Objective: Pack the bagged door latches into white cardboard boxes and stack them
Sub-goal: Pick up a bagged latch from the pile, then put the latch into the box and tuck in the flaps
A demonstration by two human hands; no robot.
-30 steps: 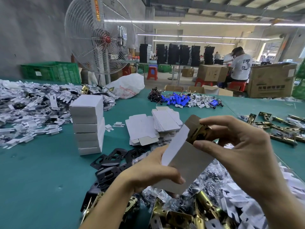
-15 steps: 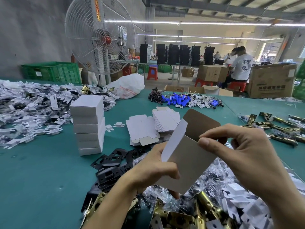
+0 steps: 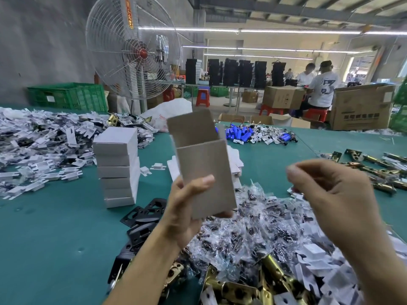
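My left hand [image 3: 185,216] grips an upright cardboard box [image 3: 204,172] by its lower part, thumb on the front face. The box's top flap stands open and its inside cannot be seen. My right hand [image 3: 334,194] hovers to the right of the box, apart from it, fingers loosely curled and holding nothing I can make out. A stack of closed white boxes [image 3: 117,166] stands on the green table [image 3: 55,227] to the left. Bagged brass latches [image 3: 242,289] lie in a heap at the near edge.
Small clear bags of screws [image 3: 264,227] and black plates [image 3: 143,214] lie under my hands. Flat box blanks [image 3: 235,159] sit behind the box. White paper inserts [image 3: 33,146] cover the left, loose brass latches [image 3: 374,170] the right. A fan [image 3: 132,49] stands behind.
My right hand pushed a brass latch into the box, let go and drew back to the right. My left hand turned the box upright and lifted it.
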